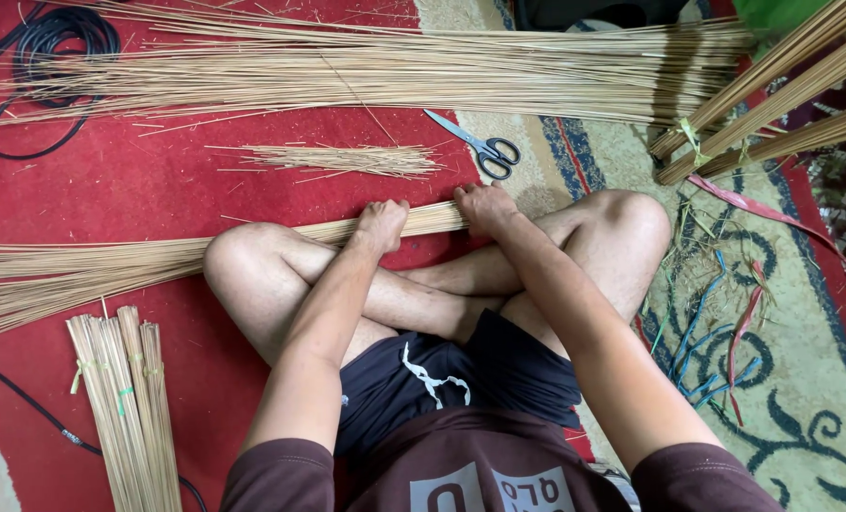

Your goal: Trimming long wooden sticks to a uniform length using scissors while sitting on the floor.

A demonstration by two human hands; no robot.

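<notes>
Both hands, left hand [382, 224] and right hand [484, 209], we see clenched around the stick bundle [157, 261] at frame centre; likely light, thin, springy, best gripped near the gathered end.

A long bundle of thin tan sticks [157, 256] lies across the red carpet [138, 190] before the crossed legs. Grey-handled metal scissors [484, 147] lie beyond it; tied short stick bundles [124, 408] sit left.
</notes>
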